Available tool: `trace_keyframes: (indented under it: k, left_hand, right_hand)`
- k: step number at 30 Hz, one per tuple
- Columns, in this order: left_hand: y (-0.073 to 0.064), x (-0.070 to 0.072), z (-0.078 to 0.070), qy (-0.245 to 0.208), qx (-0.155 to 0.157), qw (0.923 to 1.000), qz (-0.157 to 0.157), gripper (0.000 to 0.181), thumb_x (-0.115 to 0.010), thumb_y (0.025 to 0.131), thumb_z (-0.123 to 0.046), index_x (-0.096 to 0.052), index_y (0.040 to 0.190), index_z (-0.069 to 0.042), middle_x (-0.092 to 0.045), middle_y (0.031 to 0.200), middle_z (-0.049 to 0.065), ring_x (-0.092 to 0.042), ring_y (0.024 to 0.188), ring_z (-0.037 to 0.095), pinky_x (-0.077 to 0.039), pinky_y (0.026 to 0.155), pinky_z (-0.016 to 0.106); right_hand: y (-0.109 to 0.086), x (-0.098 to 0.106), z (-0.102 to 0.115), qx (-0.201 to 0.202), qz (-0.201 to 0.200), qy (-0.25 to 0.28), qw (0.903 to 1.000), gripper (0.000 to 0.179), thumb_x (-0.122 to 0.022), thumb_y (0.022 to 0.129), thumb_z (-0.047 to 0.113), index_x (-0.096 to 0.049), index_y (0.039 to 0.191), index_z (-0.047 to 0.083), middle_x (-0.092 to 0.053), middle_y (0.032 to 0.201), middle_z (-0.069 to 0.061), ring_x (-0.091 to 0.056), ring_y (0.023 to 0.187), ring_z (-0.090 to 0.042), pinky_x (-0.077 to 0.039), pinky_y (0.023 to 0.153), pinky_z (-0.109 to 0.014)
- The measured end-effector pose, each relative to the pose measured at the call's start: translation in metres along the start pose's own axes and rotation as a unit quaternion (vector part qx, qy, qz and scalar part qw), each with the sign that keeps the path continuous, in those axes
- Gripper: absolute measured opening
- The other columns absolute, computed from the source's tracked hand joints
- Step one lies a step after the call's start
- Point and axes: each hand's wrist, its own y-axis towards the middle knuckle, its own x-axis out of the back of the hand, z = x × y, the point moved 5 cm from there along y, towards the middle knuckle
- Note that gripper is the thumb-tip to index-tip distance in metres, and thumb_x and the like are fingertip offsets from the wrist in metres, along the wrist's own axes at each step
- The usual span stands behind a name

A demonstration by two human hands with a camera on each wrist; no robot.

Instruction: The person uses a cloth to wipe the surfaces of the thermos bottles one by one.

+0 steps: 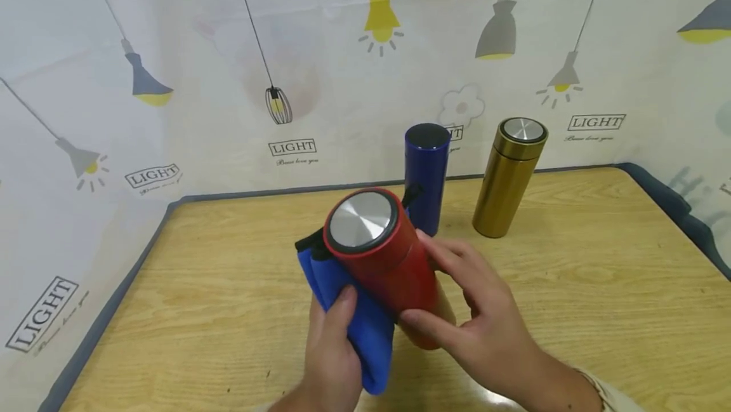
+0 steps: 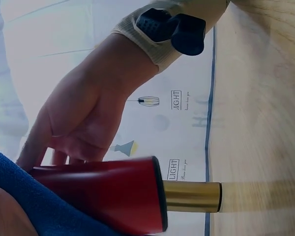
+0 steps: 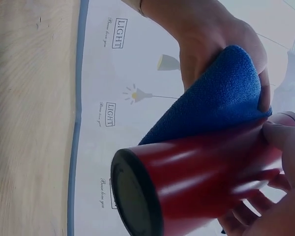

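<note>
A red thermos (image 1: 394, 279) with a silver lid top is held tilted above the wooden table, lid toward the head camera. My left hand (image 1: 334, 355) grips a folded blue cloth (image 1: 368, 342) with dark edging and holds it against the thermos's left side, thumb over the cloth. On the other side my right hand (image 1: 491, 317) holds the thermos's body between thumb and fingers. The thermos's black-rimmed base shows in the right wrist view, where the cloth (image 3: 216, 98) lies along the red wall. Most left fingers are hidden behind the cloth and thermos.
Behind the hands, a blue thermos (image 1: 428, 171) and a gold thermos (image 1: 508, 177) with a silver lid top stand upright on the wooden table (image 1: 217, 285). A pale sheet (image 1: 342, 69) printed with lamps hangs along the table's back and sides.
</note>
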Motion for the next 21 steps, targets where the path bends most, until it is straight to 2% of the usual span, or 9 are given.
trace_keyframes:
  k: [3, 7, 12, 16, 18, 21]
  left_hand:
    - [0.001, 0.002, -0.002, -0.002, -0.013, 0.9999, -0.008, 0.044, -0.029, 0.103, -0.016, -0.034, 0.147, -0.011, -0.058, 0.133, -0.002, -0.053, 0.126, 0.012, -0.042, 0.108, 0.024]
    - [0.002, 0.003, -0.005, -0.002, -0.031, 0.9995, -0.007, 0.042, -0.029, 0.103, -0.016, -0.037, 0.144, -0.014, -0.058, 0.131, -0.003, -0.054, 0.124, 0.012, -0.042, 0.107, 0.023]
    - [0.002, 0.0, -0.008, -0.015, -0.065, 0.9976, 0.015, 0.04, -0.027, 0.105, -0.017, -0.038, 0.143, -0.019, -0.057, 0.134, -0.002, -0.053, 0.126, 0.013, -0.042, 0.108, 0.025]
    - [0.002, -0.001, -0.008, -0.023, -0.079, 0.9962, 0.029, 0.039, -0.024, 0.107, -0.021, -0.038, 0.143, -0.021, -0.057, 0.137, -0.002, -0.053, 0.127, 0.013, -0.042, 0.109, 0.025]
    - [0.001, -0.001, -0.007, -0.028, -0.087, 0.9953, 0.032, 0.039, -0.023, 0.108, -0.021, -0.038, 0.144, -0.021, -0.058, 0.137, -0.002, -0.054, 0.127, 0.012, -0.043, 0.108, 0.025]
    - [-0.001, -0.002, -0.007, -0.026, -0.088, 0.9952, 0.036, 0.04, -0.023, 0.108, -0.021, -0.038, 0.145, -0.019, -0.058, 0.138, -0.001, -0.055, 0.127, 0.013, -0.043, 0.109, 0.025]
  right_hand:
    - [0.001, 0.0, 0.0, -0.012, 0.002, -0.011, 0.9999, 0.086, -0.086, 0.07, -0.005, -0.048, 0.147, 0.007, -0.059, 0.137, -0.006, -0.061, 0.117, -0.013, -0.048, 0.102, -0.02]
    - [-0.002, 0.0, -0.002, -0.025, -0.013, 0.009, 0.9996, 0.083, -0.083, 0.069, -0.011, -0.048, 0.143, 0.005, -0.06, 0.136, -0.007, -0.06, 0.117, -0.012, -0.047, 0.104, -0.02]
    - [-0.003, -0.001, 0.0, 0.002, -0.024, 0.007, 0.9997, 0.076, -0.082, 0.069, -0.013, -0.053, 0.139, 0.001, -0.062, 0.137, -0.009, -0.059, 0.126, -0.013, -0.045, 0.107, -0.021]
    - [-0.003, 0.0, 0.006, 0.012, -0.018, -0.05, 0.9985, 0.071, -0.082, 0.078, 0.002, -0.053, 0.143, 0.007, -0.059, 0.142, -0.006, -0.054, 0.133, -0.014, -0.042, 0.109, -0.02]
    - [-0.003, -0.001, 0.008, 0.024, -0.014, -0.074, 0.9968, 0.066, -0.079, 0.086, 0.017, -0.052, 0.144, 0.006, -0.058, 0.143, -0.007, -0.053, 0.133, -0.017, -0.041, 0.11, -0.019]
    - [-0.004, -0.003, 0.008, 0.02, -0.003, -0.101, 0.9947, 0.069, -0.069, 0.091, 0.042, -0.049, 0.147, 0.008, -0.056, 0.143, -0.007, -0.052, 0.132, -0.018, -0.039, 0.111, -0.017]
